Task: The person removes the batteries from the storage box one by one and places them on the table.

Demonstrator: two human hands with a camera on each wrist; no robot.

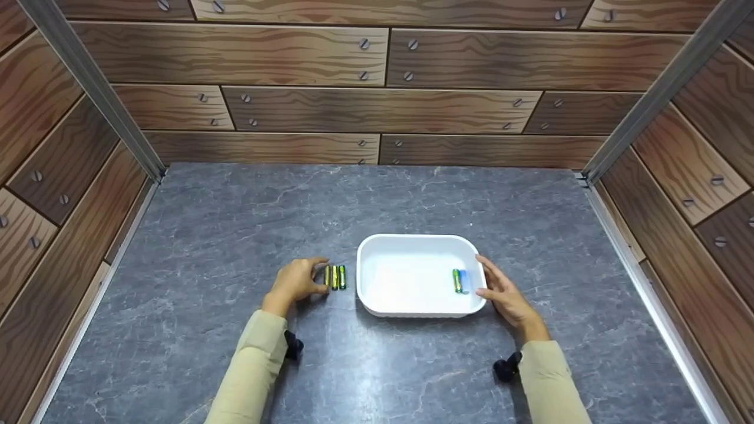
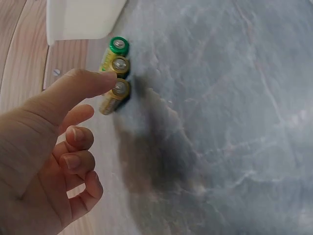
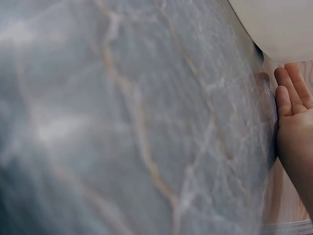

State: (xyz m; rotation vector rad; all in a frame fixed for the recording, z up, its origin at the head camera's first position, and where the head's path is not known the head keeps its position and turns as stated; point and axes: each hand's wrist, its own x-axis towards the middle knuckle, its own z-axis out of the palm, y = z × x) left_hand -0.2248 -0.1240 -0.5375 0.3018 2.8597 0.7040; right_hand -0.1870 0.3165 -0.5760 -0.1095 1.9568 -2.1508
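On the grey tabletop, three AA batteries (image 1: 335,277) with green and gold wrappers lie side by side. My left hand (image 1: 296,279) is at the leftmost one, with thumb and index finger spread around its two ends. In the left wrist view, the thumb tip overlaps the nearest batteries (image 2: 120,88), and the other fingers are loosely bent. A white plastic bin (image 1: 406,308) stands to their right. Inside it, near the right wall, lies another battery (image 1: 457,281). My right hand (image 1: 506,297) rests at the bin's right rim, thumb and index fingertips on the edge, fingers extended.
Wood-patterned panels (image 1: 306,109) wall the tabletop (image 1: 265,206) at the back and both sides. Grey metal posts (image 1: 97,88) stand at the back corners. A narrow strip of tabletop separates the battery row from the bin's left wall.
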